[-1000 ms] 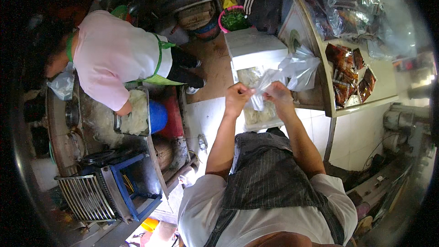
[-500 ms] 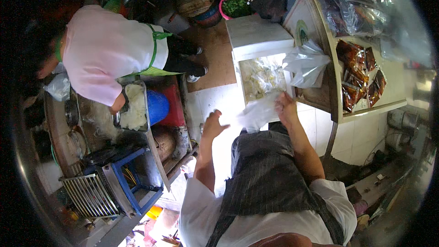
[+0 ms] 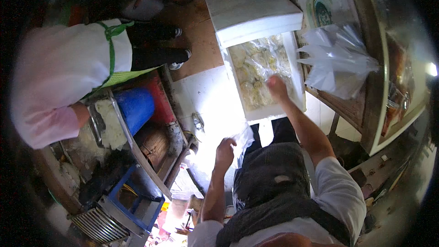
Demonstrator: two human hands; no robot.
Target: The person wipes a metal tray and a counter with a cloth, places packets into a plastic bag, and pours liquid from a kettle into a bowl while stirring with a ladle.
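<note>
My left hand (image 3: 225,155) is closed on a thin white plastic bag (image 3: 244,142), which hangs at its right side, washed out by bright light. My right hand (image 3: 277,89) is over an open white foam box (image 3: 299,82). Its fingers are curled together, and what they pinch, if anything, cannot be made out. Pale, roundish pieces (image 3: 249,71) in clear plastic fill the box. Across its far end rests the white foam lid (image 3: 256,11).
A bunch of white plastic bags (image 3: 338,61) hangs on the wooden cabinet (image 3: 350,114) to the right. At left, a person in a green-tied apron (image 3: 68,73) works at a counter by a metal tray of white food (image 3: 112,126). A blue bucket (image 3: 135,107) stands beside it.
The plastic bag has passed from my right hand to my left, which is now lower and closed. My right hand has moved forward over the box. The view has shifted closer to the box.
</note>
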